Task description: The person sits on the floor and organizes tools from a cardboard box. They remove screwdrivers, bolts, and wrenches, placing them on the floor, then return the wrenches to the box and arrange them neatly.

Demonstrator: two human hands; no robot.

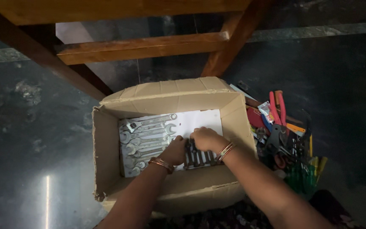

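Both hands inside cardboard box point(106, 144) on floor: left hand point(175, 152) and right hand point(206, 138) grip dark socket rack point(198, 157). Spanners point(147, 142) already laid in row; loose tools point(284, 140) remain outside.

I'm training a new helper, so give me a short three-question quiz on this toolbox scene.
1. True or false: both hands are inside the cardboard box.
2. Which lies left of the left hand? A) silver spanners B) pliers C) a hammer
3. Fill in: the pile of mixed tools lies on the floor to the ____ of the box.

Key:
1. True; the right hand and the left hand both rest on a row of dark tools.
2. A, the silver spanners, lying on white sheet.
3. right
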